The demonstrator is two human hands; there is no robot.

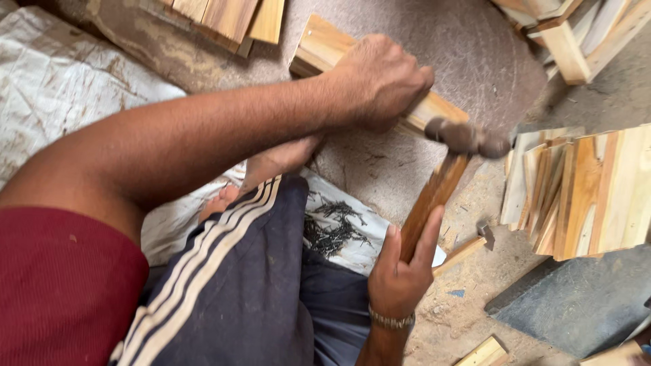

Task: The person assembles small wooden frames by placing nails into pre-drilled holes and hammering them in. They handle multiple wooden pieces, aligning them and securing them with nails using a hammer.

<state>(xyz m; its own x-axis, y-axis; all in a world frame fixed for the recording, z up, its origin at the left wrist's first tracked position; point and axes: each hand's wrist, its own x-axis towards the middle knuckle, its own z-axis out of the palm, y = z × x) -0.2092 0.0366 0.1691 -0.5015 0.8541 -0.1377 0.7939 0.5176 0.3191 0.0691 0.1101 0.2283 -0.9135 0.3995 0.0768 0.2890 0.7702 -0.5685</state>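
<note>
My left hand [380,81] presses down on a wooden slat [324,46] that lies on a flat stone slab [468,47], fingers curled over its edge. My right hand [401,268] grips the wooden handle of a hammer [434,193]. The hammer's dark metal head [468,137] is blurred and sits right at the slat's near end, beside my left fingers. I cannot see a nail under the head. My bare foot [278,159] rests just below the slat.
A pile of small dark nails [336,227] lies on white sheeting by my knee. Cut wooden slats are stacked at the right [583,190], top right [576,34] and top centre [230,17]. A dark slab [576,305] and wood offcuts [461,254] lie on the dusty floor.
</note>
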